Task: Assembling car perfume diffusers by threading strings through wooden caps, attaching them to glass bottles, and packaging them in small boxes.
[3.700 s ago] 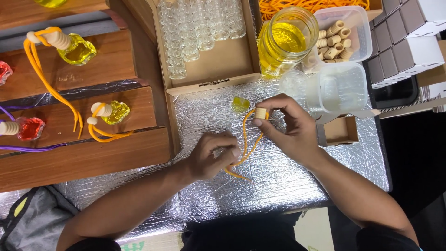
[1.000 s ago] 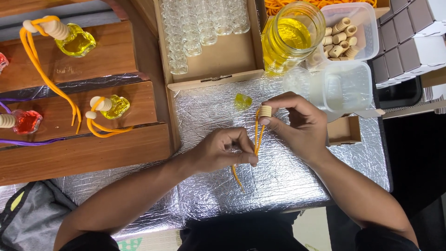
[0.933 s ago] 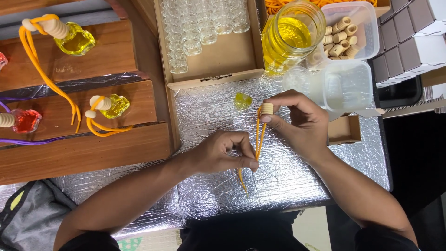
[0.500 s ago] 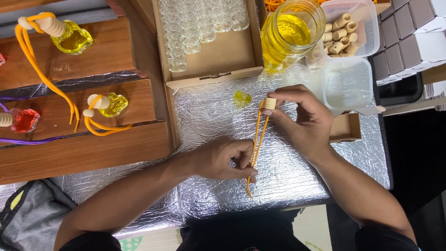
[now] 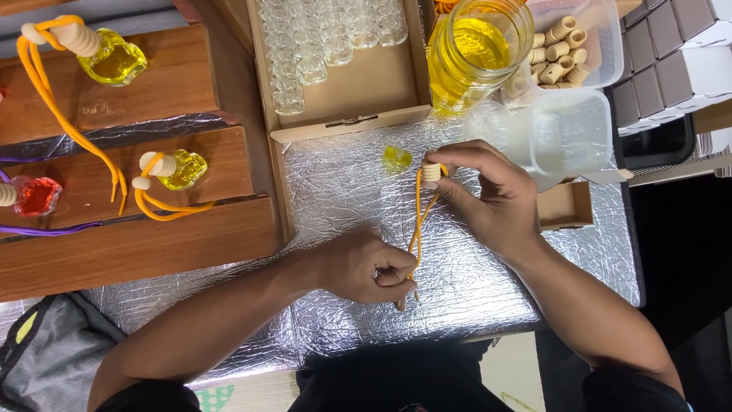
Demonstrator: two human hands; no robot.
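Note:
My right hand pinches a small ribbed wooden cap above the foil-covered table. An orange cord runs down from the cap to my left hand, which grips its lower end near the table's front edge. The cord is stretched almost straight between the two hands. A small bottle of yellow liquid lies on the foil just left of the cap.
A cardboard box of empty glass bottles stands behind the hands. A jar of yellow liquid, a tub of wooden caps and a plastic container are at the back right. Finished bottles with cords rest on wooden steps at left.
My left hand has slid down the orange cord toward me, pulling it straight. My right hand has kept the cap near the same spot.

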